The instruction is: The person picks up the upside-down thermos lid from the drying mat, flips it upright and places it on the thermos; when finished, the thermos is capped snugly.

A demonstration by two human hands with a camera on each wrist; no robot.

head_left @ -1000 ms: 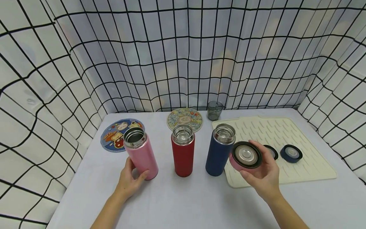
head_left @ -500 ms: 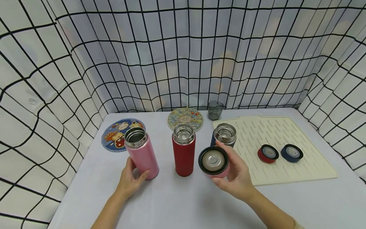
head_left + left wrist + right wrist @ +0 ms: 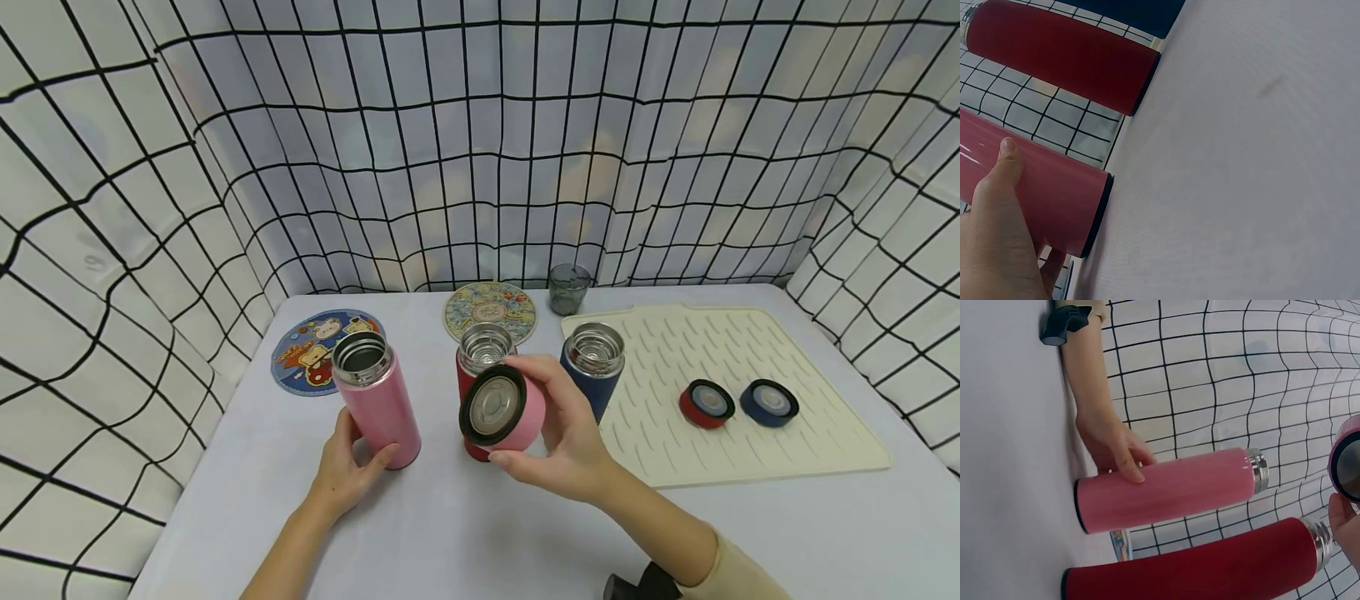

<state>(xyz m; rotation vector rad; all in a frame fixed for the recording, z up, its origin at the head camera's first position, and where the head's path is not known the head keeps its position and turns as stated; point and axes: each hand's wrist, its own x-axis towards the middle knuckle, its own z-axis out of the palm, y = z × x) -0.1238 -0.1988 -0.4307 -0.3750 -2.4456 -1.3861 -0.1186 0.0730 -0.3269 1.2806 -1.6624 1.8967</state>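
Observation:
My left hand grips the lower part of an uncapped pink thermos bottle, which stands upright on the white table. In the left wrist view, the thumb lies across the pink wall near its black base. My right hand holds a pink screw lid by its side, tilted so the steel inner face and black seal ring show. That lid is in the air in front of an open red thermos bottle, hiding much of it in the head view. Just behind the right hand stands an open blue thermos bottle.
A cream draining mat on the right carries a red lid and a blue lid. Towards the back are a blue cartoon coaster, a patterned round coaster and a grey glass. Black netting surrounds the table.
My right hand has carried the pink lid leftwards from beside the mat, past the blue bottle, to the red one, turning it. My left hand stays on the pink bottle.

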